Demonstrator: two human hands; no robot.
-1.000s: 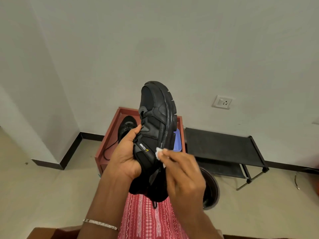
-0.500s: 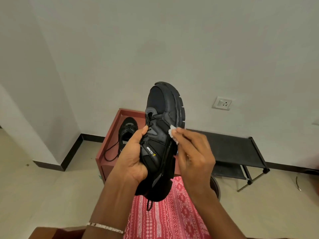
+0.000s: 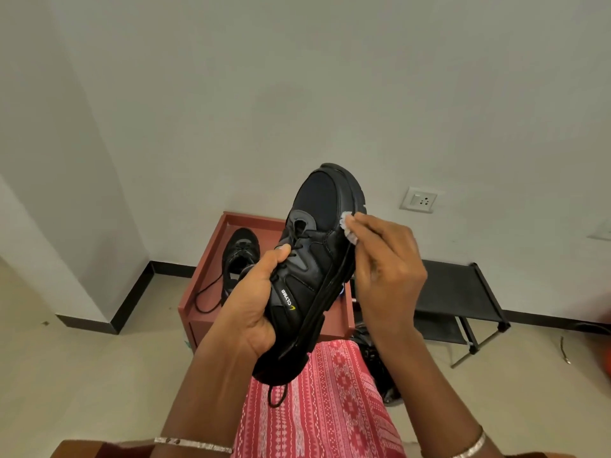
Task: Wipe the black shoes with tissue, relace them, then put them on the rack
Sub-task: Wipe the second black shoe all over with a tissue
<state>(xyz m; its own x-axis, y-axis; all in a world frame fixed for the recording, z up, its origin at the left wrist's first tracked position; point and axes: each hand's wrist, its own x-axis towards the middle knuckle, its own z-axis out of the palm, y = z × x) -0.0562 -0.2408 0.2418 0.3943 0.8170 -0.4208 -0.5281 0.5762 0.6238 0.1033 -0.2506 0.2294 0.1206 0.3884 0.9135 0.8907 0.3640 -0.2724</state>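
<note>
**Wiping held shoe near toe**

Black rack [image 3: 453, 285] stands at 3 o'clock of frame centre, against wall. Reddish wooden box [image 3: 205, 279] just L of it, w/ second black shoe [image 3: 239, 256] on top, lace trailing toward 7 o'clock. Held black shoe [image 3: 317, 259] is raised mid-frame, toe at 12. Left hand [image 3: 254, 312] clamps its heel and tongue side. Right hand [image 3: 386, 269] pinches a tissue wad [image 3: 348, 226] against shoe's edge near toe.

Between your hands [image 3: 251, 312] the shoe [image 3: 314, 259] rises; behind them, another shoe [image 3: 239, 251] on a cabinet [image 3: 201, 292], rack [image 3: 459, 289] right.
</note>
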